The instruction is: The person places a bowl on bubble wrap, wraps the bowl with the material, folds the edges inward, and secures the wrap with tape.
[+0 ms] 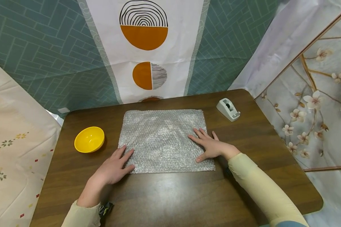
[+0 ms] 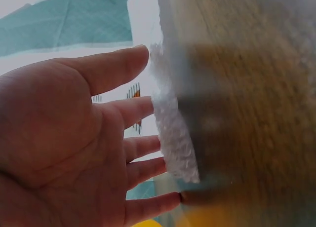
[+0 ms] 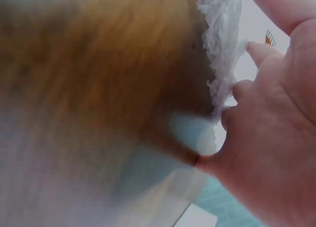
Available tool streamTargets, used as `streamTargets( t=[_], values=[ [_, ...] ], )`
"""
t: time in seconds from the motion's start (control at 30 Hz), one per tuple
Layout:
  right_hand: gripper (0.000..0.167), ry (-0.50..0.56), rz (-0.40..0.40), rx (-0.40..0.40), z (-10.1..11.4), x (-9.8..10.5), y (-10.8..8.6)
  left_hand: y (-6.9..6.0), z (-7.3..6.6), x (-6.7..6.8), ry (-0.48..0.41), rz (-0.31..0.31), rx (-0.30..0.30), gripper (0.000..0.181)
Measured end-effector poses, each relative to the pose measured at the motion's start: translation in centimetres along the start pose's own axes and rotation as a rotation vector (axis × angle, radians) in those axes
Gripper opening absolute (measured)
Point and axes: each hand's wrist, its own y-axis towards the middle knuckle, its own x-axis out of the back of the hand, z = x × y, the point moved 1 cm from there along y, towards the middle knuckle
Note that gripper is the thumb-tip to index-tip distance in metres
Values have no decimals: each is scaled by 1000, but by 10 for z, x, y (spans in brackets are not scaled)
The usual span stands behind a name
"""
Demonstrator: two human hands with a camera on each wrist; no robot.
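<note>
Found bubble wrap (image 1: 164,142) spread flat on worktop (image 1: 164,195) between bowl (image 1: 89,140) and tape dispenser (image 1: 225,110). Noted left hand (image 1: 113,170) at its left edge, right hand (image 1: 209,146) on its right side, both with fingers (image 1: 128,155) spread, gripping nothing. Judged spreading mostly done save slight ripples; saw no object set on it.

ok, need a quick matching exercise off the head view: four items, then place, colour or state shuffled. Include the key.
Column 1
1. Bowl
2. Bubble wrap
3. Tape dispenser
4. Right hand

Column 2
A. Near the far right corner of the table
B. Fingers spread, at the right side of the silvery sheet
C. Yellow
D. Silvery, laid out flat

Pairs: 1-C, 2-D, 3-A, 4-B
</note>
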Motion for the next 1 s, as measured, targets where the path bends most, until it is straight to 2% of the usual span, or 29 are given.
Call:
streamTargets(
  t=[0.17, 0.33, 0.6, 0.87, 1.0],
  values=[
    [116, 19, 6, 44, -5, 6, 10, -13, -13, 6, 22, -2, 30, 73],
    [117, 41, 8, 61, -7, 10, 16, -17, -15, 5, 30, -9, 46, 71],
    [117, 52, -9, 75, -9, 9, 17, -21, -14, 6, 20, -8, 39, 72],
    [117, 52, -12, 88, -8, 10, 15, -22, -8, 5, -57, -34, 24, 71],
    [116, 55, -3, 87, -7, 10, 14, -23, -5, 7, -112, -74, 18, 68]
  ],
)
